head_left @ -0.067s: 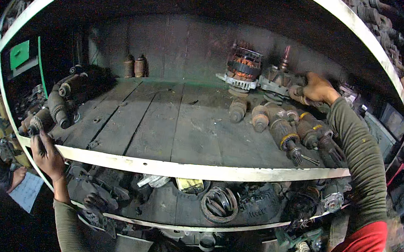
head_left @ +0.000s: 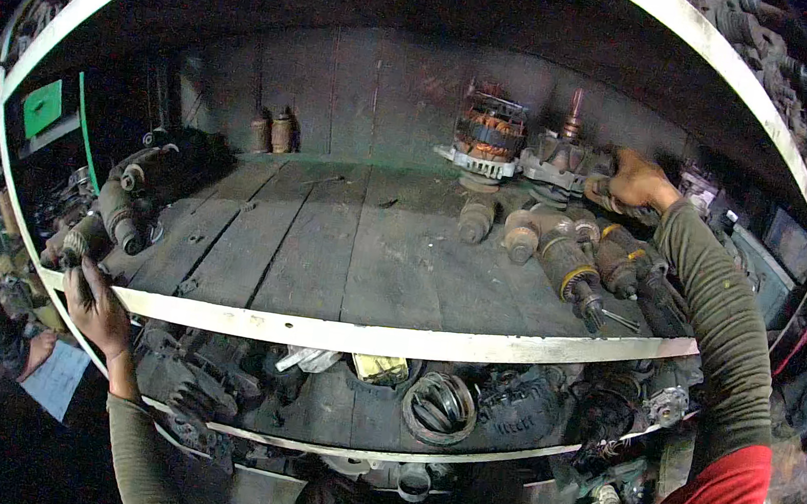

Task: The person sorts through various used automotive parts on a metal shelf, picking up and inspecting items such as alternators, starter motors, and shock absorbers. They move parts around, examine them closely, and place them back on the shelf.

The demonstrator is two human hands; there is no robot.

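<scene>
While the right hand [head_left: 643, 185] curls its fingers around a dark cylindrical part [head_left: 597, 189] at the right rear of the wooden shelf [head_left: 323, 252], just beside a grey metal housing [head_left: 556, 162], the left hand [head_left: 99, 313] is at the left end of the pale front rail [head_left: 373, 337]. Its fingertips are near a ribbed armature [head_left: 83, 238], though I cannot tell whether they pinch it. Yellow-banded armatures [head_left: 568, 262] lie nearer the front rail

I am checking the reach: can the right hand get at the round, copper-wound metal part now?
Probably not directly: the grey metal housing with an upright copper-coloured shaft stands between the right hand and the round, copper-wound metal part.
</scene>
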